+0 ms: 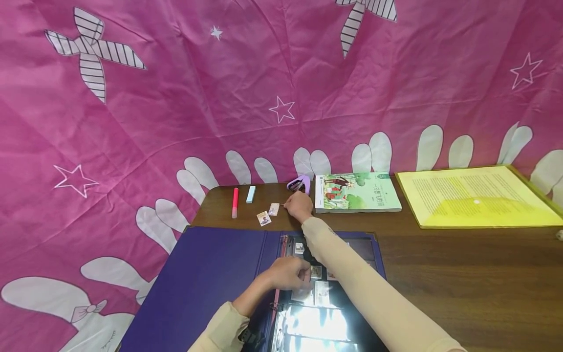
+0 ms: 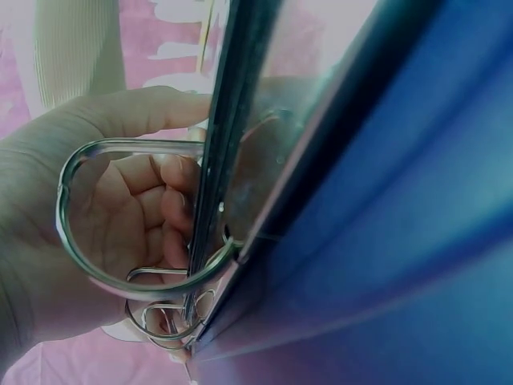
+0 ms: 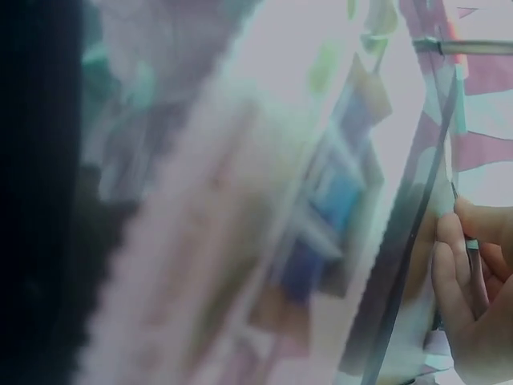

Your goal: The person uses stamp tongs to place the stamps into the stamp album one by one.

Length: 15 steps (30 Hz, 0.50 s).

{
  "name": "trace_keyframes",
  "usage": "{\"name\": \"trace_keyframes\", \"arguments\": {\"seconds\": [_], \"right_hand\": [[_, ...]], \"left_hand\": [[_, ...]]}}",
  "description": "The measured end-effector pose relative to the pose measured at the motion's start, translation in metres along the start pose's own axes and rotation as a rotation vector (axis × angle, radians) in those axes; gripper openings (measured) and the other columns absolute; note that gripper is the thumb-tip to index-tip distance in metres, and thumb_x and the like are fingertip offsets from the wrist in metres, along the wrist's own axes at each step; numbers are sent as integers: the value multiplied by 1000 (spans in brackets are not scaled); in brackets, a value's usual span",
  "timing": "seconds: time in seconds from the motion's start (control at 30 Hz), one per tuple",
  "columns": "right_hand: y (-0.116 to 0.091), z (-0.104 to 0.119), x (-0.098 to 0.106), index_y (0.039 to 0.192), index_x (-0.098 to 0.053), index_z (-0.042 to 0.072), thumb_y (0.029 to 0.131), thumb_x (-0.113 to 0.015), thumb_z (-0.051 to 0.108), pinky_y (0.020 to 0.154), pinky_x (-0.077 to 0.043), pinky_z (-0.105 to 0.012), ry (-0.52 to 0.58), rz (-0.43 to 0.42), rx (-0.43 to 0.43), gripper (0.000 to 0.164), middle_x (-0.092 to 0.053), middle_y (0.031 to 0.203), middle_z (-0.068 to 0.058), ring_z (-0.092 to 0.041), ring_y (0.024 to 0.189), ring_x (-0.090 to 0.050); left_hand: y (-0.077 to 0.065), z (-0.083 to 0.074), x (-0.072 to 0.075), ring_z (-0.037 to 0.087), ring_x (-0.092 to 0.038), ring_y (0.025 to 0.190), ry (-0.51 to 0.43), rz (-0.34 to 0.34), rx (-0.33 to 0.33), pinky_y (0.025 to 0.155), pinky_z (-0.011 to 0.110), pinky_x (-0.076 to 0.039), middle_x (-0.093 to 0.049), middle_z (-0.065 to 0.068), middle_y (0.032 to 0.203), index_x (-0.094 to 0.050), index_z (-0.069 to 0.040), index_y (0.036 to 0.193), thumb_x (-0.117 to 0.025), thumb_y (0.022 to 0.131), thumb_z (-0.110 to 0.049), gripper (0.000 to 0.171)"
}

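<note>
On the table lies an open blue ring album (image 1: 224, 249) whose dark page has clear pockets with several stamps. My left hand (image 1: 288, 273) is over the page, fingers bent and thumb extended near a pocket. In the left wrist view metal rings (image 2: 76, 176) stand in front of the palm, and the page hides some fingertips; whether they pinch the pocket I cannot tell. Beyond the album my right hand (image 1: 300, 206) pinches slim tweezers (image 3: 473, 269), their tip right by a small stamp (image 1: 273, 209). Another loose stamp (image 1: 264, 218) lies beside it.
Along the back of the table are a red marker (image 1: 235, 203), a light blue stick-like piece (image 1: 250, 194), a purple stapler-like item (image 1: 300, 183) and a green illustrated book (image 1: 358, 192). A yellow folder (image 1: 479, 198) lies at the right. A pink patterned cloth (image 1: 246, 73) hangs behind.
</note>
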State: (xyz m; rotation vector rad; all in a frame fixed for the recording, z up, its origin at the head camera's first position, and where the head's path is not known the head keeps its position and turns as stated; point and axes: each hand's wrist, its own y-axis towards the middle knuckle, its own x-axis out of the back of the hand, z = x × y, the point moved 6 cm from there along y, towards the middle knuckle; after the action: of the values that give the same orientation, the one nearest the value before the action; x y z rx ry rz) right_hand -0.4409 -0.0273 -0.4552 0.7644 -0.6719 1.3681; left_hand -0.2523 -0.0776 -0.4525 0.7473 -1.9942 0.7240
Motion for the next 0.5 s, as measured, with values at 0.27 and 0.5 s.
{"name": "trace_keyframes", "arguments": {"seconds": [0.27,0.5], "right_hand": [[-5,-3,19,80,-77,17,80,-69,25,62,-48,-26,151,12,48,11,-74,72,-1,-15,67,-68],[-19,-17,58,85,-77,16,78,-70,29,50,-37,-20,315,44,32,16,-68,59,1,-4,49,-55]], "left_hand": [[0,-3,0,-2,-39,53,0,-7,-17,52,16,-31,-45,-15,57,-59,-18,68,-70,77,-25,16],[0,2,0,-2,-38,55,-33,-11,-26,53,17,-30,-43,-15,58,-59,-17,69,-68,77,-24,14]]}}
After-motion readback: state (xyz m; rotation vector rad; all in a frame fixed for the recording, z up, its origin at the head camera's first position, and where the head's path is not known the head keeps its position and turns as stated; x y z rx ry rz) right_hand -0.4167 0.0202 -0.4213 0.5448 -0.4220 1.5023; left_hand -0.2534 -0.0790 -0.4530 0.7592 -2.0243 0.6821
